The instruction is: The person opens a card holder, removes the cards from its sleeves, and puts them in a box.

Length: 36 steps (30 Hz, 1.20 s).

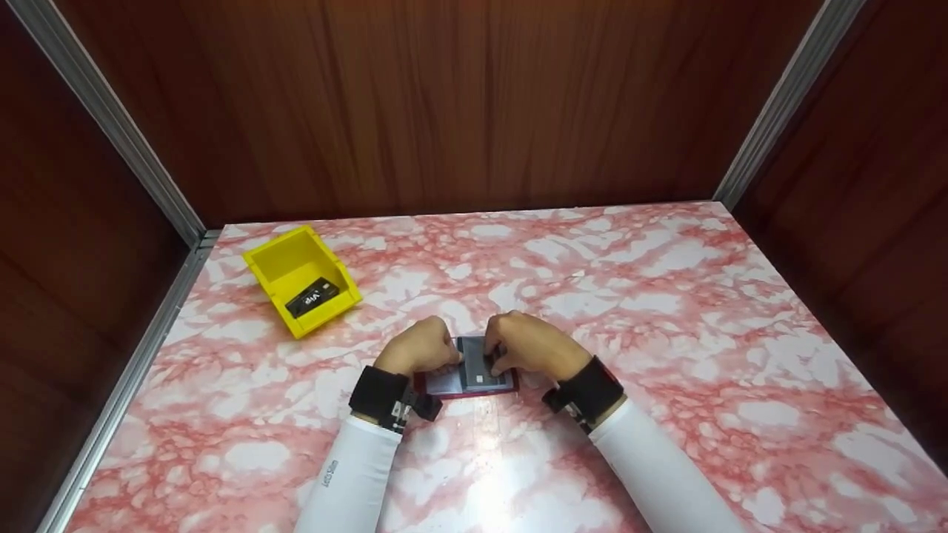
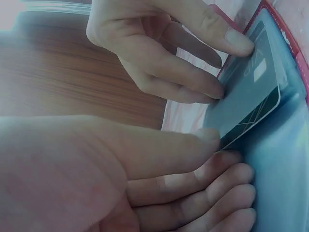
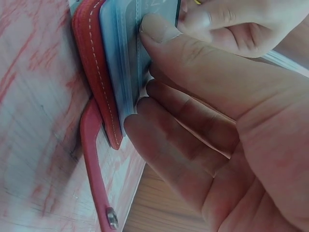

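Observation:
A red-edged card holder (image 1: 485, 394) with clear plastic sleeves lies open on the table under both hands. A dark card (image 1: 474, 363) with a chip sits partly inside a clear sleeve; in the left wrist view one strip of the card (image 2: 253, 116) sticks out uncovered. My left hand (image 1: 418, 348) pinches this protruding edge between thumb and curled index finger. My right hand (image 1: 537, 344) pinches the sleeve from the other side, thumb on top and fingers along its edge. A pink strap with a metal snap (image 3: 112, 218) hangs off the holder in the right wrist view.
A yellow bin (image 1: 296, 255) stands at the back left of the table, with a black card marked VIP (image 1: 314, 297) inside. The red-and-white marbled table (image 1: 629, 296) is enclosed by brown wood-grain panels (image 1: 459, 104) with metal corner posts.

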Each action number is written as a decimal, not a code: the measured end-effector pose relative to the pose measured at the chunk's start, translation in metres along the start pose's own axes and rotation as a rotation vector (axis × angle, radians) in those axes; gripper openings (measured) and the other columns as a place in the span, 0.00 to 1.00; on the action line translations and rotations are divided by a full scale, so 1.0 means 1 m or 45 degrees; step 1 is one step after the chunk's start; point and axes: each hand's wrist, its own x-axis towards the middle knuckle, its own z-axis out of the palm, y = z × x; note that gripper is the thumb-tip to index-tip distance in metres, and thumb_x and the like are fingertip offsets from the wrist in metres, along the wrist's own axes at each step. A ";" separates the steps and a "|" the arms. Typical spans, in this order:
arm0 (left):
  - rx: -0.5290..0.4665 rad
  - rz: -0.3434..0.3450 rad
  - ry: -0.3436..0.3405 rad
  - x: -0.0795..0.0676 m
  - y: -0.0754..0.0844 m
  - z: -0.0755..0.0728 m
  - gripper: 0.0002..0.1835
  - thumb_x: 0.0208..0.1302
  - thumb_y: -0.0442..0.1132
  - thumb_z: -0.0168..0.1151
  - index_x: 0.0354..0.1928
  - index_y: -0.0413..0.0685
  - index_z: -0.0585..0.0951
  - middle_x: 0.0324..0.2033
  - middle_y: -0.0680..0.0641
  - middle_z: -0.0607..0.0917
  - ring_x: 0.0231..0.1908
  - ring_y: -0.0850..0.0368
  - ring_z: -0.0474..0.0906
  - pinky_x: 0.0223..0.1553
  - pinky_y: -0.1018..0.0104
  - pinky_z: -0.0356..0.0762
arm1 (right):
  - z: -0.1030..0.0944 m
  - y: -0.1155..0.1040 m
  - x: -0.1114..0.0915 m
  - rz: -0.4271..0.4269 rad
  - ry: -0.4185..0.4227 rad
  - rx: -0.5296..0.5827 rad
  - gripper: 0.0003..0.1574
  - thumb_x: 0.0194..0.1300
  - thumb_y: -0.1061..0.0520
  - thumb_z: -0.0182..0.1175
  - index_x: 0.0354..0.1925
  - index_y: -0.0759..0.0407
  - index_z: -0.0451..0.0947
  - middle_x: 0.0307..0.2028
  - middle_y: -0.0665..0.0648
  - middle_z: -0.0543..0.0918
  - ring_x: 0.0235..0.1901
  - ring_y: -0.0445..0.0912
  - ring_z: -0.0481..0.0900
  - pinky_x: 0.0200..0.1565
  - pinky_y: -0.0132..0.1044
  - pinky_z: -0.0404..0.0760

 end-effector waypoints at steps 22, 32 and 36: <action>-0.158 -0.179 -0.020 -0.049 0.044 -0.024 0.16 0.68 0.36 0.74 0.22 0.46 0.80 0.16 0.50 0.83 0.16 0.60 0.79 0.21 0.69 0.79 | 0.002 0.000 0.000 0.004 -0.011 -0.008 0.17 0.54 0.61 0.84 0.43 0.62 0.93 0.44 0.59 0.92 0.47 0.52 0.90 0.53 0.46 0.89; -0.349 -0.213 -0.038 -0.049 0.047 -0.022 0.13 0.67 0.38 0.74 0.25 0.41 0.84 0.13 0.50 0.83 0.13 0.62 0.80 0.17 0.72 0.78 | 0.000 -0.001 0.001 0.015 -0.017 -0.020 0.17 0.55 0.61 0.84 0.43 0.62 0.93 0.45 0.59 0.92 0.47 0.53 0.90 0.54 0.47 0.89; -0.412 -0.247 -0.042 -0.048 0.048 -0.019 0.14 0.67 0.37 0.74 0.25 0.41 0.82 0.12 0.50 0.83 0.12 0.62 0.80 0.16 0.73 0.78 | 0.001 0.000 0.001 0.012 -0.022 -0.021 0.17 0.54 0.61 0.84 0.43 0.62 0.93 0.45 0.59 0.92 0.47 0.53 0.90 0.54 0.47 0.89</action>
